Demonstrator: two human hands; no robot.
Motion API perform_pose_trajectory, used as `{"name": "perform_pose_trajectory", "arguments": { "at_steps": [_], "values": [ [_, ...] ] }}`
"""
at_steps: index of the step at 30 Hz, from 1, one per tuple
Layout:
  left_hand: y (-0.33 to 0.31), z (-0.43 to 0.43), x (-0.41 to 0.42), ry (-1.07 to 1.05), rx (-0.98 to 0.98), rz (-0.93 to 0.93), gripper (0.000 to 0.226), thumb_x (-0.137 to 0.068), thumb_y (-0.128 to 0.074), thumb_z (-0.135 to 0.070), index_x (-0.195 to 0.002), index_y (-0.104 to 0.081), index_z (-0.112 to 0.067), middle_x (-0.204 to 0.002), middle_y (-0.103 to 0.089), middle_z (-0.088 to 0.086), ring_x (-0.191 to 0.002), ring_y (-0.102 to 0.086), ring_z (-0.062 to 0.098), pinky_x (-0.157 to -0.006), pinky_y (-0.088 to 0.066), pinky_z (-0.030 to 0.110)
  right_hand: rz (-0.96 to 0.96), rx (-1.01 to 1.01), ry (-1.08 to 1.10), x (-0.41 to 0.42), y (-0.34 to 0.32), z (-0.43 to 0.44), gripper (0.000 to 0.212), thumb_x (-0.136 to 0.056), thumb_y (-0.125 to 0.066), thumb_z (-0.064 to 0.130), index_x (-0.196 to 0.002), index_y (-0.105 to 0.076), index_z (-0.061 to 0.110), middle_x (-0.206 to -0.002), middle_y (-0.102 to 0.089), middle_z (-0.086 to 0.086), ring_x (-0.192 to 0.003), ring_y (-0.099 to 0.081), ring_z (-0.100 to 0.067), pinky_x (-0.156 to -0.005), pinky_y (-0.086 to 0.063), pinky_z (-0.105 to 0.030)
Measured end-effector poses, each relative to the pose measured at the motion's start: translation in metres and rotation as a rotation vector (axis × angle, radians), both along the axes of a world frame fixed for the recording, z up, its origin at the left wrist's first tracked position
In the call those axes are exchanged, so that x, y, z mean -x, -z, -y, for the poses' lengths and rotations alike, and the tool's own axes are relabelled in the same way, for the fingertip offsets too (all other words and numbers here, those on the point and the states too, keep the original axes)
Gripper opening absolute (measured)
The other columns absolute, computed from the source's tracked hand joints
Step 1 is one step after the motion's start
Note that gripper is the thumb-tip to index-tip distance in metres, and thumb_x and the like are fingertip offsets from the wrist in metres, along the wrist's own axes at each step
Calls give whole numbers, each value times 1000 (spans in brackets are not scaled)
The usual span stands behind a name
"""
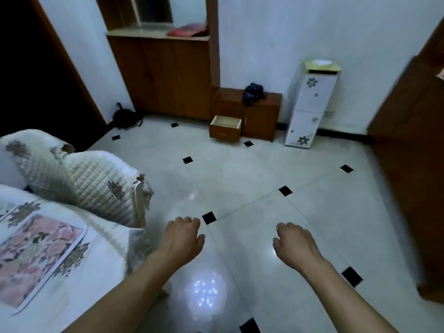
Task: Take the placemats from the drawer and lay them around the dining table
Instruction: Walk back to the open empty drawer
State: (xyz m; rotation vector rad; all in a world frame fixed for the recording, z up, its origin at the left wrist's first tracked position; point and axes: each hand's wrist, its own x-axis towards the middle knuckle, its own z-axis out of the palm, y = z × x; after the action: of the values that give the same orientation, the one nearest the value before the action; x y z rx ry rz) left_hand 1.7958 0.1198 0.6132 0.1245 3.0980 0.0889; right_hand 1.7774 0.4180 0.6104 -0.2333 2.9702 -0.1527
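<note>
Across the room a small brown drawer (225, 129) stands pulled out of a low wooden cabinet (262, 116); its pale inside looks empty from here. No placemat and no dining table show in the head view. My left hand (183, 237) and my right hand (295, 243) hang palm-down over the tiled floor in the foreground, far from the drawer. Both hold nothing, with fingers loosely curled and slightly apart.
A sofa with quilted floral covers (72, 188) fills the left. A tall wooden cupboard (165, 75) stands behind the low cabinet, a white floral water dispenser (308, 104) to its right. A brown door (413, 140) lines the right edge. A dark bag (125, 119) lies by the left doorway.
</note>
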Motion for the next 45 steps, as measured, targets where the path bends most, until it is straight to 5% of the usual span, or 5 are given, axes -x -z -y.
{"name": "perform_pose_trajectory", "arguments": {
  "at_steps": [8,15,21,27,45],
  "values": [
    [14,27,150,-164,9,56,30,-91,-47,-44,-103,-56,-18,-104,-64,5,-101,-55,28,-84,-42,38,50,3,-119,186,29,31,16,-93,-41,32,-83,-39,20,-79,-42,4,-74,-45,-18,-65,-31,-30],
    [21,38,345,-48,44,93,30,-91,-46,-46,-103,-56,-20,-105,-65,3,-101,-57,26,-86,-40,38,106,-14,10,338,27,36,16,-96,-40,33,-84,-38,22,-83,-43,5,-77,-45,-15,-68,-32,-30],
    [16,38,500,8,63,97,34,-92,-45,-48,-107,-58,-20,-102,-65,1,-99,-58,24,-85,-41,37,128,3,118,457,26,27,40,-96,-41,34,-65,-17,28,-72,-33,8,-75,-42,-16,-67,-32,-30],
    [23,46,656,-53,72,110,33,-93,-44,-46,-107,-57,-19,-103,-65,1,-98,-56,24,-87,-41,36,133,1,60,636,48,25,30,-96,-41,37,-71,-30,25,-83,-44,4,-88,-58,-18,-70,-38,-30],
    [59,168,1061,-186,56,165,35,-93,-44,-44,-110,-58,-17,-104,-65,3,-99,-57,25,-85,-41,36,108,-69,-91,1116,70,162,20,-92,-48,36,-98,-55,19,-95,-61,-3,-87,-60,-21,-74,-46,-32]
  ]
}}
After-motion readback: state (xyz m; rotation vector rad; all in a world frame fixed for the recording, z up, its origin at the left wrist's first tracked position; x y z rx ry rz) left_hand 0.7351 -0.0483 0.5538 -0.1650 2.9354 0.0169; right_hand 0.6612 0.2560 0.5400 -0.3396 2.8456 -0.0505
